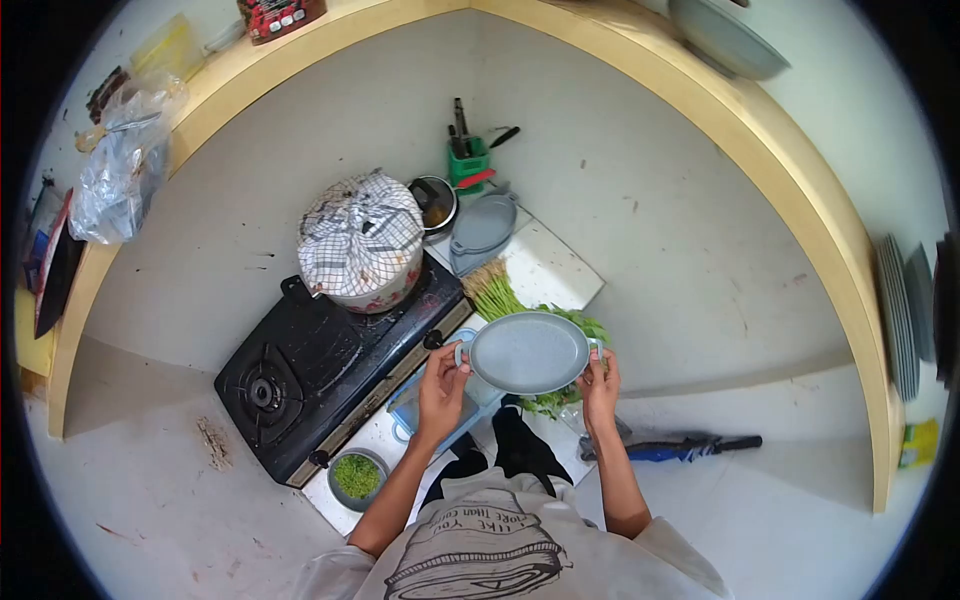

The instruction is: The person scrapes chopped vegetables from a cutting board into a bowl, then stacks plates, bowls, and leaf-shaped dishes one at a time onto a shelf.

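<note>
Held out in front of me is a grey oval dish (530, 352) with a small handle at each end; its inside looks bare. My left hand (442, 385) grips the left handle, and my right hand (600, 388) grips the right one. Green leafy vegetables (545, 402) with long stems (492, 290) lie beneath and behind the dish, partly hidden by it. Farther back, one or more similar grey oval dishes (484, 222) rest on the white tiled counter (560, 265).
Left of me a black gas stove (325, 345) bears a large cloth-covered pot (362, 240). A small pan (435, 205) and a green utensil holder (468, 163) stand behind. Near my left forearm is a bowl of chopped greens (356, 476). An umbrella (680, 448) lies at right. A shelf (800, 165) curves overhead.
</note>
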Demonstrator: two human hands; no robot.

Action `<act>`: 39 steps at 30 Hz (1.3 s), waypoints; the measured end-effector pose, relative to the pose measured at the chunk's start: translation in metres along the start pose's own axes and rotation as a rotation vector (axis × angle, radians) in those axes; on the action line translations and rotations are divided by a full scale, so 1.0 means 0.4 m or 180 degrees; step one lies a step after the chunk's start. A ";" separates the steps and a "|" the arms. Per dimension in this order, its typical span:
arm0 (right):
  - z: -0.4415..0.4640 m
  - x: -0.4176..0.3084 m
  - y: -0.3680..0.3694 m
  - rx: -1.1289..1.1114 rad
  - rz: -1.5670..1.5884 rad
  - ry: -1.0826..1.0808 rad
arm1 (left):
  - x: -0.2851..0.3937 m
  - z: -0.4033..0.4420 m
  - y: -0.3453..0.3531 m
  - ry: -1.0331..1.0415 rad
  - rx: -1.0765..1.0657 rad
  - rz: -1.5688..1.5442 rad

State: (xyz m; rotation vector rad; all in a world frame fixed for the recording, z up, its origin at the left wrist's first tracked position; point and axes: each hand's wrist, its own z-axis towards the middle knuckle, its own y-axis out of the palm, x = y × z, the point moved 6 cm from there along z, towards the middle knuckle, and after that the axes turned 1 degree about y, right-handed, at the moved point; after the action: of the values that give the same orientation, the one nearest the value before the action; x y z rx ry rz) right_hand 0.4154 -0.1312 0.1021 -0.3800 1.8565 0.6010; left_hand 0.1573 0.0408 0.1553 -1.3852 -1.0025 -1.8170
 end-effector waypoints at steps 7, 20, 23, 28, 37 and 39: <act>-0.104 -0.130 -0.121 0.0435 0.0115 -0.0431 | 0.049 -0.006 0.130 0.0037 -0.0460 -0.0187; -0.349 -0.487 -0.387 0.1147 -0.0268 -0.1389 | 0.222 -0.038 0.507 0.0488 -0.1235 -0.0587; -0.451 -0.582 -0.479 0.1405 -0.0341 -0.1635 | 0.315 -0.076 0.619 0.0675 -0.1388 -0.0824; -0.564 -0.724 -0.547 0.1319 -0.0447 -0.2115 | 0.463 -0.117 0.694 0.1243 -0.1142 -0.0516; -0.630 -1.172 -0.384 0.0276 -0.0643 -0.2865 | 0.819 0.016 0.670 0.2949 -0.0637 -0.0509; -0.623 -1.281 -0.323 0.0210 -0.1021 -0.3123 | 0.899 0.083 0.655 0.3310 -0.0743 -0.0320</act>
State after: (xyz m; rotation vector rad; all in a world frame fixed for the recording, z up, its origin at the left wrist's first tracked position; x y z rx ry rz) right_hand 0.4722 -0.3928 0.6216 -0.2564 0.8489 0.3893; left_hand 0.3056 -0.0770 0.5590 -0.3275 -0.3046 -2.3405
